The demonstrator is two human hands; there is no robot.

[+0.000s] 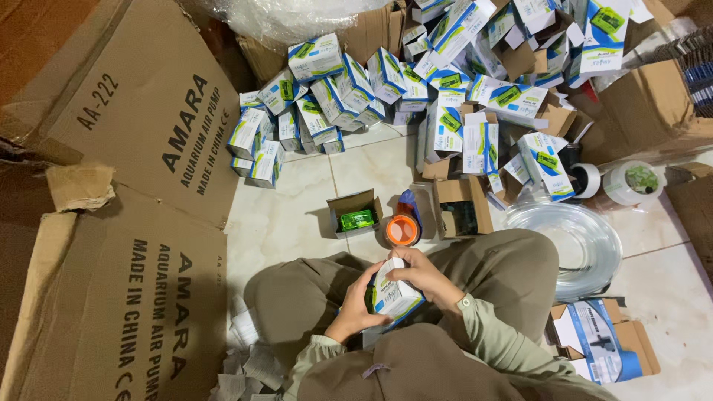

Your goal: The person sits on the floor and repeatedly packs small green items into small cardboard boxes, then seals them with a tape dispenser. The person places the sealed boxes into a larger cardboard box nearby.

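A small white-and-blue carton (pixel 394 295) sits over the person's lap, clasped between both hands: the left hand (pixel 355 303) curls around its near side and the right hand (pixel 420 275) closes over its top flap. Just beyond the right hand, on the tiled floor (pixel 297 215), stands an orange tape roll (pixel 402 229), with an open brown box holding a green device (pixel 355 214) beside it. A heap of matching cartons (pixel 445 82) lies farther out.

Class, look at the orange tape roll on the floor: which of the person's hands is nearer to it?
Right. The right hand grips the small box's top, just below the orange tape roll. The left hand holds the box's lower side, farther away.
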